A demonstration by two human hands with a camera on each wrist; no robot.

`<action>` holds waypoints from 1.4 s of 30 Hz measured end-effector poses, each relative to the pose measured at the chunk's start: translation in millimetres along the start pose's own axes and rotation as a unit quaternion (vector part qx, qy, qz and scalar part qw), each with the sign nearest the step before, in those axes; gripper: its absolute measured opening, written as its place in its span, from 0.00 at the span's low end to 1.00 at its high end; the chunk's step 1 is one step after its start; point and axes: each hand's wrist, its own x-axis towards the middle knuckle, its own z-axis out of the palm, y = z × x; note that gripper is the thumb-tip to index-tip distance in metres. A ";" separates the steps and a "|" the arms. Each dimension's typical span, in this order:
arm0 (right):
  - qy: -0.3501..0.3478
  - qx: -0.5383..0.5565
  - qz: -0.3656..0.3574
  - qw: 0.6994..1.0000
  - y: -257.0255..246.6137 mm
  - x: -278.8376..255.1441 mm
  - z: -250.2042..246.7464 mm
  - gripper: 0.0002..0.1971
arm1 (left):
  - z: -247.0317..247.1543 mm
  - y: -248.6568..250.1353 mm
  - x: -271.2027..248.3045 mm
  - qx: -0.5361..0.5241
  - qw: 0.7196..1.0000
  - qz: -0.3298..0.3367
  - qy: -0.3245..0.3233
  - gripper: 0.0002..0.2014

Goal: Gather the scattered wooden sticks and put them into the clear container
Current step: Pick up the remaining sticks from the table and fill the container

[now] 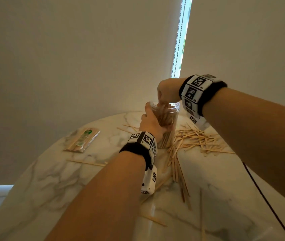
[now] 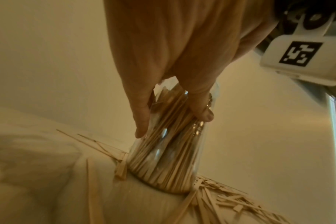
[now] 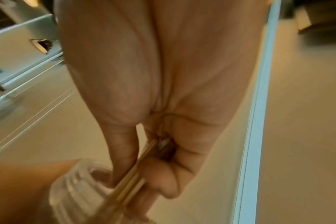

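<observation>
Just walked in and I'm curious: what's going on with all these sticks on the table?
A person is tidying wooden sticks into a clear container on a marble table. The left hand grips the container's side and steadies it, while the right hand pinches a small bunch of sticks at its open mouth. The container already looks quite full, but many scattered sticks lie beside it. A wrapped packet sits apart, untouched.

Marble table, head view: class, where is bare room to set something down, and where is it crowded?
Bare marble table lies left of the left hand, between the wrapped packet and the near edge. Crowded: the scattered sticks to the right of and in front of the clear container.
</observation>
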 end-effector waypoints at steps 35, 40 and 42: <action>-0.194 0.073 0.020 0.978 -45.2 -137.9 103.4 0.25 | -127.9 -59.1 -89.5 0.539 0.822 -0.047 -0.180 0.10; -0.199 0.084 0.036 0.976 -40.6 -135.4 111.7 0.19 | -107.6 -42.1 -108.4 0.550 0.812 -0.002 -0.194 0.14; -0.198 0.048 0.048 0.978 -40.9 -136.1 114.7 0.11 | -96.0 -34.0 -114.8 0.534 0.819 -0.007 -0.211 0.16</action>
